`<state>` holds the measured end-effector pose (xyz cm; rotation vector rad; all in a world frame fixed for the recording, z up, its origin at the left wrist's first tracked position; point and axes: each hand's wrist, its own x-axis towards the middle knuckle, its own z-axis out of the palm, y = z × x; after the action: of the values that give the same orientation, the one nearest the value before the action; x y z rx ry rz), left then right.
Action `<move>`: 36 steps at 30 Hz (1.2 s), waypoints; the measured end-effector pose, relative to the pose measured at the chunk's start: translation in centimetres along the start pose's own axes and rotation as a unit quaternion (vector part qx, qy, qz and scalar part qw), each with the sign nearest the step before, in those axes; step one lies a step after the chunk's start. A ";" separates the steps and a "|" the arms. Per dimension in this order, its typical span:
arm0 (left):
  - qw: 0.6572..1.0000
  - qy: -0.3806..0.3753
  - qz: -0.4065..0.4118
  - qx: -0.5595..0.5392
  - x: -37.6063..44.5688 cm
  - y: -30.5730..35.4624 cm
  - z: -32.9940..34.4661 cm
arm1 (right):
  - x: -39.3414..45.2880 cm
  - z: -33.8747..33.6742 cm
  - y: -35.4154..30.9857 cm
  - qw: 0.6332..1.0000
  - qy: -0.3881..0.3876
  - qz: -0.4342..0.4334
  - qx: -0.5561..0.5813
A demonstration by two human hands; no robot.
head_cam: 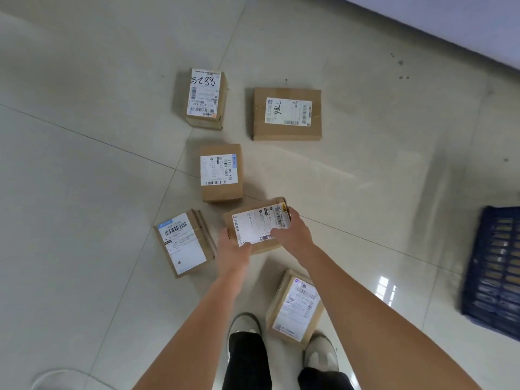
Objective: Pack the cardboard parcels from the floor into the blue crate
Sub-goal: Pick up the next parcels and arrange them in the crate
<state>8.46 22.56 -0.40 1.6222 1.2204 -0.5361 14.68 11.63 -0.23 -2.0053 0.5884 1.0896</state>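
Note:
Several cardboard parcels with white labels lie on the tiled floor. Both my hands hold one parcel (257, 223) in the middle of the view: my left hand (235, 250) grips its near left corner and my right hand (292, 232) grips its right side, thumb across the label. Around it lie a flat parcel (183, 243) to the left, a small one (221, 173) beyond, two more at the back (206, 98) (287, 114), and one (295, 309) by my feet. The blue crate (495, 271) stands at the right edge, partly cut off.
My two shoes (243, 326) stand on the floor at the bottom, the right one (320, 353) touching the nearest parcel. A pale wall base (450, 26) runs across the top right corner. Bare floor tiles (380, 192) lie between the parcels and the crate.

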 end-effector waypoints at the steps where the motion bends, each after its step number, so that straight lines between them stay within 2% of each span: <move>1: 1.000 -0.003 0.007 0.009 -1.2 0.6 -0.1 | -1.2 -0.9 0.1 1.000 0.009 0.005 0.004; 6: 0.996 -0.031 0.056 0.060 -9.0 3.7 0.3 | -8.0 -6.3 1.2 0.998 0.046 0.027 0.039; 11: 0.990 -0.059 0.072 0.107 -19.3 6.2 2.9 | -16.0 -14.6 4.3 0.996 0.052 0.032 0.072; 15: 0.985 -0.067 0.091 0.128 -28.5 7.8 8.1 | -22.7 -23.1 9.5 0.992 0.072 0.012 0.101; 20: 0.982 -0.062 0.089 0.155 -39.7 7.3 16.5 | -29.3 -32.1 18.1 0.986 0.065 0.059 0.143; 26: 0.973 -0.092 0.092 0.192 -46.9 6.3 25.1 | -31.3 -39.8 26.2 0.979 0.086 0.092 0.160; 36: 0.945 -0.163 0.130 0.251 -52.0 8.1 36.0 | -30.4 -49.5 34.1 0.956 0.126 0.135 0.227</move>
<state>2.61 -33.13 30.08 1.9811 0.6346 -0.9577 -0.47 -47.28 28.73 -1.6944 1.1630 0.7600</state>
